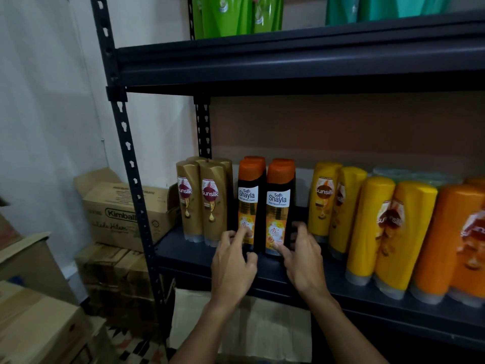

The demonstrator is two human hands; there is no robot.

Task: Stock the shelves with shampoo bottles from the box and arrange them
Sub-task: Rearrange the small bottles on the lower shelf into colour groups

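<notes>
- Your left hand (232,261) has loosely spread fingers, tips touching the base of the left Shayla bottle (248,203), not gripping it.
- Your right hand (301,256) is open, fingers against the base and side of the right Shayla bottle (278,206).
- Both stand upright on the shelf (199,256), between gold bottles (202,200) and yellow bottles (325,198).
- A Kimball box (123,211) sits left, flaps open; contents hidden.
</notes>
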